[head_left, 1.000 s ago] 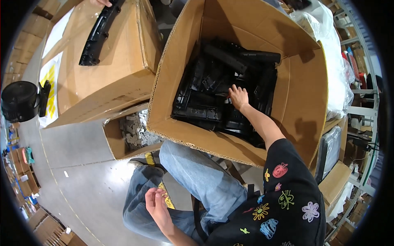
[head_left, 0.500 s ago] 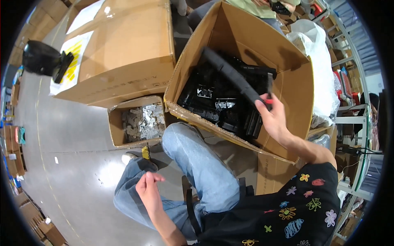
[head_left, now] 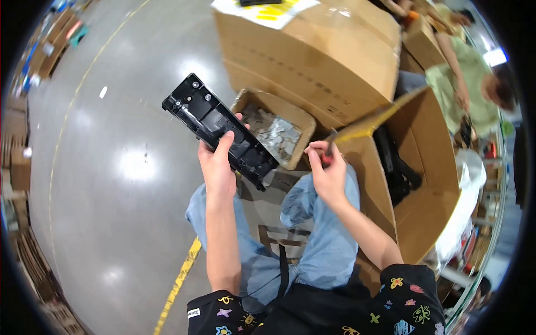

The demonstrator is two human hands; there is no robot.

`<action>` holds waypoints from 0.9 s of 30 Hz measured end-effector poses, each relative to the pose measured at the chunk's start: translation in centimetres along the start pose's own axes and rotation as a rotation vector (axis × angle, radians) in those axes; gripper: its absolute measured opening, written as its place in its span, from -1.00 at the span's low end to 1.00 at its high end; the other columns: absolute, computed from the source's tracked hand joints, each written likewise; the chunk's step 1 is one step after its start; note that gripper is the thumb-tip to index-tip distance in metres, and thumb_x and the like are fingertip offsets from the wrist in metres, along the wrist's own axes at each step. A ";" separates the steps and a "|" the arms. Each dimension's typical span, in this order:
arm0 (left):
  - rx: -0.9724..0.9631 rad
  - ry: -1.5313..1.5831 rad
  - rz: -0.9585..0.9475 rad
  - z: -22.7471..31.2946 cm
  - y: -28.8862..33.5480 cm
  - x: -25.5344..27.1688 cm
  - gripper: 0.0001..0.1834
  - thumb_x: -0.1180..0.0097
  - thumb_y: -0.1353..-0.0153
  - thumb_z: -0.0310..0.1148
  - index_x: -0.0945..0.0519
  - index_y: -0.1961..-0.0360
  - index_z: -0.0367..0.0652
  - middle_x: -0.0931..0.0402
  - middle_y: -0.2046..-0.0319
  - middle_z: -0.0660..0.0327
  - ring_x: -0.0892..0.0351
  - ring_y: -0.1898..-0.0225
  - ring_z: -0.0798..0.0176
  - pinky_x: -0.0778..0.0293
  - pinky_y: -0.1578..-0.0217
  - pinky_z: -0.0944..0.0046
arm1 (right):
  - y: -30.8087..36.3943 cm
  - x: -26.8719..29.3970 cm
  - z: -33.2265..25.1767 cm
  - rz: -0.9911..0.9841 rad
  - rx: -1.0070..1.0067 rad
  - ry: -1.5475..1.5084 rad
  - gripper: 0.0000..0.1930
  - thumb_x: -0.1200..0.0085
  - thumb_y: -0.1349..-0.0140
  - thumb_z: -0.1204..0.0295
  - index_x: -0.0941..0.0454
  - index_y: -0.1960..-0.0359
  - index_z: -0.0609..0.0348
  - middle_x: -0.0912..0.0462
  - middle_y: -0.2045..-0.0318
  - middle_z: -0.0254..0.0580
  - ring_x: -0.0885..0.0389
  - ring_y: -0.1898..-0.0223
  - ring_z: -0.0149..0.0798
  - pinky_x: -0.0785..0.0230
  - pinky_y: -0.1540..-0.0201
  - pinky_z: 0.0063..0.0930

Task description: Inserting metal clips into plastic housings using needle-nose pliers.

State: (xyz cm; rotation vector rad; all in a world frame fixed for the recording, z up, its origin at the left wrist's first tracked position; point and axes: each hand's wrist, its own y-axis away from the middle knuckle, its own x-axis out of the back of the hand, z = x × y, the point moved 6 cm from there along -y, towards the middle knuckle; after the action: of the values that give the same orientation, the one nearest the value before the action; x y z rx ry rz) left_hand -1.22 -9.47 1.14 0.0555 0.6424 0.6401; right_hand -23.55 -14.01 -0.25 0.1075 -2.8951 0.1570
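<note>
My left hand [head_left: 219, 167] grips a long black plastic housing [head_left: 215, 125], thumb inside its hollow. The housing is tilted, its open side up, with ribs and several round metal parts at its upper end. To its right, my right hand [head_left: 328, 177] is closed around a red-handled tool [head_left: 327, 158]. A narrow metal end sticks up from the fist; the tool's exact kind is unclear. Between the hands and farther off stands a small carton [head_left: 296, 159] holding many small metal plates [head_left: 276, 137], partly hidden by the housing.
A tall open carton [head_left: 430, 223] with black plastic parts [head_left: 393, 167] stands at my right. Behind the small carton is a large closed carton [head_left: 312, 50]. Another person [head_left: 469, 84] sits at the far right. Yellow tape [head_left: 177, 287] marks the floor at left.
My view has turned left. The black part, earlier in my right hand over the big carton, appears now in my left hand, outside it. My right hand has kept the red-handled tool.
</note>
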 end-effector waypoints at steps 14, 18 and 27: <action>0.123 -0.310 0.230 -5.5 -5.1 6.0 -0.28 0.06 -0.03 -0.46 -0.07 -0.23 -0.54 -0.14 -0.20 -0.30 -0.09 -0.30 -0.10 0.01 -0.29 0.18 | 9.9 -39.5 -8.3 -1.095 -0.464 0.075 -0.66 -0.01 -0.13 0.13 -0.60 0.32 0.15 -0.64 0.36 0.01 -0.60 0.25 -0.03 -0.39 0.22 -0.16; 0.189 -0.210 0.236 -5.9 -4.9 6.1 -0.32 0.05 -0.09 -0.53 -0.06 -0.26 -0.44 -0.24 -0.11 -0.25 -0.20 -0.21 -0.12 -0.10 -0.22 0.14 | 11.5 -39.9 -21.7 -1.221 -0.461 0.087 -0.69 -0.03 -0.12 0.15 -0.60 0.32 0.14 -0.64 0.35 0.00 -0.60 0.25 -0.03 -0.39 0.21 -0.16; -0.117 -0.378 0.235 -7.1 -5.1 3.6 -0.52 0.01 -0.03 -0.50 -0.32 -0.03 -0.40 -0.36 0.06 -0.16 -0.31 -0.07 -0.14 -0.25 -0.06 0.11 | 9.7 -32.8 -13.3 -1.110 -0.247 0.301 -0.73 -0.08 -0.11 0.20 -0.59 0.30 0.12 -0.64 0.34 -0.01 -0.60 0.25 -0.03 -0.40 0.20 -0.16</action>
State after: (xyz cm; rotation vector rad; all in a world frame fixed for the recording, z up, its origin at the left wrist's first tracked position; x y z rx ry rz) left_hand -0.36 -12.52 -7.77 0.1409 0.2337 0.8672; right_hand 10.52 -0.86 3.71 1.4198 -2.1379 -0.3447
